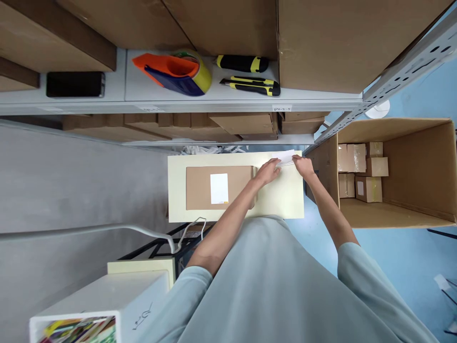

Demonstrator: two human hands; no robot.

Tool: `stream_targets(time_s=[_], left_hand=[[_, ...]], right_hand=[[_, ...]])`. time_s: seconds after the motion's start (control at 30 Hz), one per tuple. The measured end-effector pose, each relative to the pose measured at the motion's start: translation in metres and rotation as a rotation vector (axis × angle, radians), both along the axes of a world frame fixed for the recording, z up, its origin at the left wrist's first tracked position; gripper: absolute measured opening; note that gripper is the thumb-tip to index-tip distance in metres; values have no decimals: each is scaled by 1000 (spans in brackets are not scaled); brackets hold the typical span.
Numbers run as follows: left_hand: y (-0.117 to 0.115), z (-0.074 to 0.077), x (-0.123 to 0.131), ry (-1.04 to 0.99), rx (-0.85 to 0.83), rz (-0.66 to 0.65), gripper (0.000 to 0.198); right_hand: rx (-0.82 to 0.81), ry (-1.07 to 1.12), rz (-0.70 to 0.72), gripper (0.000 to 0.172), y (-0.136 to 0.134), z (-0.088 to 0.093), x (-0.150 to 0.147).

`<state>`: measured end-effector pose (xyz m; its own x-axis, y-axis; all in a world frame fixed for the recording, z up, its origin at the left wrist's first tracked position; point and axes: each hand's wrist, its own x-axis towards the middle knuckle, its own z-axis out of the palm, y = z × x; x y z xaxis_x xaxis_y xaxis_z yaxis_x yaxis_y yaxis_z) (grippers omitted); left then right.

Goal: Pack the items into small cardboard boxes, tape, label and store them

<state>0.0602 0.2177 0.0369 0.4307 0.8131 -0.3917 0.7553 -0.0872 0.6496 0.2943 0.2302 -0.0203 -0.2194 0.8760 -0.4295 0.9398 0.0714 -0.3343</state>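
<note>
While both hands meet at the far right part of the cream tabletop [280, 202], a white paper slip [284, 156] lies between them, its long axis running roughly left to right along the far edge. The right hand [303, 166] has its fingertips drawn together and appears to pinch the slip's right end. The left hand [268, 172] is at the slip's left end, fingers curled over it; whether its thumb presses from the other side I cannot tell.

Left of this grip sits a brown cardboard carton [198, 188] on the same top, its long side also running left to right. The left hand is nearer to it, just beside its right end, and the left forearm passes across that end in this view. On the carton's upper face, a white label [219, 188] has its long axis running near to far, crosswise to the slip.

Beyond the tabletop stands a shelf rack, bearing an orange-and-blue tape dispenser [169, 71], two yellow-and-black utility knives [243, 63] and a smartphone [75, 84]. To the right, well apart from the brown carton, a large open carton [417, 166] holds several small boxes [374, 166].
</note>
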Motion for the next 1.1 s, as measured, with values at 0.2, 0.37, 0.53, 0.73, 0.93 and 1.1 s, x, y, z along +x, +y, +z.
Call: stream_targets(time_s=[0.2, 0.37, 0.53, 0.73, 0.93, 1.1], left_hand=[[2, 3, 1, -17, -7, 19, 49], [2, 2, 4, -58, -36, 84, 54], [6, 0, 10, -248, -151, 146, 82], [8, 3, 3, -93, -270, 251, 83], [1, 6, -13, 8, -299, 365, 80], [-5, 5, -22, -32, -303, 377, 79]], right_hand=[[134, 217, -357, 25, -12, -3, -5], [178, 472, -529, 36, -14, -12, -16], [46, 804, -520, 71, -16, -15, -49], [71, 554, -222, 57, -19, -3, -77], [-113, 27, -53, 85, -7, 8, -91], [-277, -96, -26, 89, 6, 2, -101]])
